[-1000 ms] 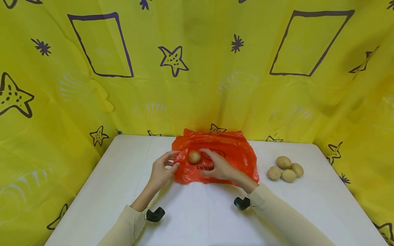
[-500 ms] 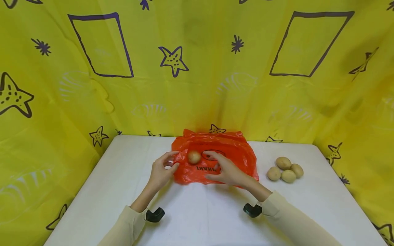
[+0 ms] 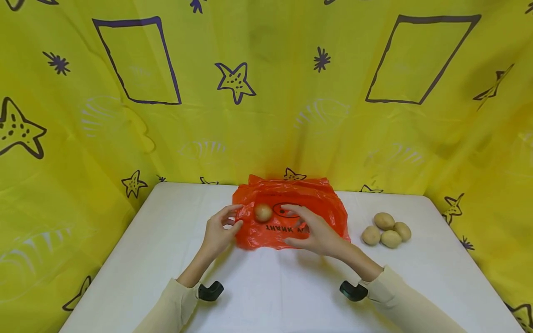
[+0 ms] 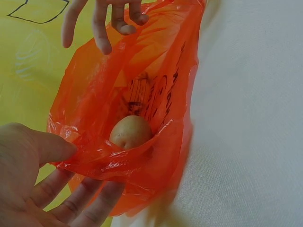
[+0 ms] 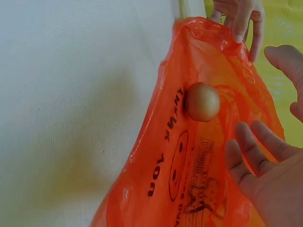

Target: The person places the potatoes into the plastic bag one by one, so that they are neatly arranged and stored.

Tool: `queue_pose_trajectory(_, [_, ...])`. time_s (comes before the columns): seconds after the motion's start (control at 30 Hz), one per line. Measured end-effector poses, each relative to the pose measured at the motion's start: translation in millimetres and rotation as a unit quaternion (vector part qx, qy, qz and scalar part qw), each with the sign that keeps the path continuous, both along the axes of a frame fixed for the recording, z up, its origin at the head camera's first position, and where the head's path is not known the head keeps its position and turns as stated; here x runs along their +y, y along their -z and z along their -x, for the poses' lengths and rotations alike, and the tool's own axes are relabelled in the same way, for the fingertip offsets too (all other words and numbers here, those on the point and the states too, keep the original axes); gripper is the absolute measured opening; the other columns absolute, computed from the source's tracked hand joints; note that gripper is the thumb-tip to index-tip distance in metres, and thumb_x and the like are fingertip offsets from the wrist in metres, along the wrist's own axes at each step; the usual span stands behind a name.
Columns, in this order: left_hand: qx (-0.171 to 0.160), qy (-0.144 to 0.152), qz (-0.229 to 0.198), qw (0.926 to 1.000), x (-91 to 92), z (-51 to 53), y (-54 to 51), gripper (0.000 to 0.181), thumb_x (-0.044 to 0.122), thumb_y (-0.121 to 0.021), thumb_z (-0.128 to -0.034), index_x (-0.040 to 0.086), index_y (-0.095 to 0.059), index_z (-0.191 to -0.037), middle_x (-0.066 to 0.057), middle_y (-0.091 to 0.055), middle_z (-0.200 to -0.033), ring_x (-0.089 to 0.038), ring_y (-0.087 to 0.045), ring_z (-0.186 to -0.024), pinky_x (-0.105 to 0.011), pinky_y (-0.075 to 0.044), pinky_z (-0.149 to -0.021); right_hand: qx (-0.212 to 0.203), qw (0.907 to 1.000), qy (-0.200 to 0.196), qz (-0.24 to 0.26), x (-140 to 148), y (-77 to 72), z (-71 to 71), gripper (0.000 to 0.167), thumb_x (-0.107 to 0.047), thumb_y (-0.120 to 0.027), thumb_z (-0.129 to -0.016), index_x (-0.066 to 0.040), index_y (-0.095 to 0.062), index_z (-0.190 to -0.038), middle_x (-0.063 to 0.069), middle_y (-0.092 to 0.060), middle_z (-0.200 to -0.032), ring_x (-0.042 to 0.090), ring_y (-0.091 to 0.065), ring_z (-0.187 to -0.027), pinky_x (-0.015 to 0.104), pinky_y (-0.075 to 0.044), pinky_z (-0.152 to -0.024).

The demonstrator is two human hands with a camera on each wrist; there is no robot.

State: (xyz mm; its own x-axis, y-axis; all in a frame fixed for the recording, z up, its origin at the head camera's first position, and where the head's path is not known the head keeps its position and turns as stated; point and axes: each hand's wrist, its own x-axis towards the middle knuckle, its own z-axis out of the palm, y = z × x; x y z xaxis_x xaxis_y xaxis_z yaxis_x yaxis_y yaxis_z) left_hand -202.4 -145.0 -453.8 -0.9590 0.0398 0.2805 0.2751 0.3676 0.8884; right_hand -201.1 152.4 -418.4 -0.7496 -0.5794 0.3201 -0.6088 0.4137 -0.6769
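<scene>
A red plastic bag [image 3: 316,199] lies open-mouthed at the back of the table, with a round potato [image 3: 263,213] inside it. At the bag's left end my left hand [image 3: 220,231] holds the rim; the left wrist view has the thumb over the plastic and the other fingers beneath its edge. My right hand [image 3: 314,231] hovers over the bag's right part, thumb and fingers spread, holding nothing. It is apart from the potato. In the right wrist view its fingers [image 5: 258,146] are relaxed above the printed side of the bag.
Several potatoes [image 3: 391,238] lie in a cluster on the white table [image 3: 175,240], to the right of the bag. A yellow patterned curtain [image 3: 266,129] rises behind the table and along both sides. Dark wrist devices [image 3: 353,291] sit at both cuffs.
My right hand has drawn back to the right and slightly toward me, away from the potato in the bag. My left hand has stayed at the rim.
</scene>
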Motion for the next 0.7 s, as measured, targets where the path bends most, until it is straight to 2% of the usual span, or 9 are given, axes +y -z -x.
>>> queue_pose_trajectory(0.13, [0.0, 0.002, -0.004, 1.0, 0.0, 0.1, 0.8, 0.041, -0.003, -0.073, -0.0913, 0.01, -0.068, -0.13, -0.014, -0.07, -0.112, -0.027, -0.068, -0.087, -0.022, -0.058, -0.071, 0.021, 0.9997, 0.01, -0.009, 5, -0.3, -2.7, 0.077, -0.026, -0.087, -0.084, -0.02, -0.049, -0.151, -0.005, -0.058, -0.136, 0.017, -0.061, -0.093, 0.039, -0.057, -0.075])
queue_pose_trajectory(0.27, [0.005, 0.006, -0.01, 0.9999, 0.7, -0.3, 0.9, 0.04, -0.002, -0.072, -0.0921, 0.008, -0.068, -0.13, -0.014, -0.07, -0.113, -0.028, -0.068, -0.089, -0.022, -0.057, -0.073, 0.072, 0.9973, 0.015, -0.007, 11, -0.8, -5.1, 0.073, -0.024, -0.087, -0.083, -0.018, -0.053, -0.147, -0.004, -0.061, -0.134, 0.009, -0.059, -0.092, 0.038, -0.056, -0.077])
queue_pose_trajectory(0.43, [0.002, 0.005, -0.01, 0.9999, 1.3, -0.6, -0.8, 0.04, -0.003, -0.072, -0.0922, 0.007, -0.067, -0.13, -0.015, -0.07, -0.113, -0.028, -0.068, -0.089, -0.021, -0.056, -0.073, 0.136, 0.9904, 0.02, 0.013, 23, -1.7, -5.9, 0.07, -0.019, -0.089, -0.081, -0.016, -0.057, -0.143, -0.001, -0.063, -0.133, 0.008, -0.058, -0.092, 0.033, -0.055, -0.077])
queue_pose_trajectory(0.7, [-0.004, 0.004, -0.009, 0.9999, 1.8, 0.3, 0.2, 0.04, -0.003, -0.072, -0.0918, 0.009, -0.068, -0.13, -0.014, -0.07, -0.112, -0.028, -0.068, -0.089, -0.023, -0.057, -0.074, 0.173, 0.9836, 0.045, 0.023, 51, -2.9, -5.9, 0.07, -0.013, -0.089, -0.077, -0.013, -0.06, -0.141, 0.001, -0.065, -0.129, 0.008, -0.058, -0.09, 0.025, -0.052, -0.074])
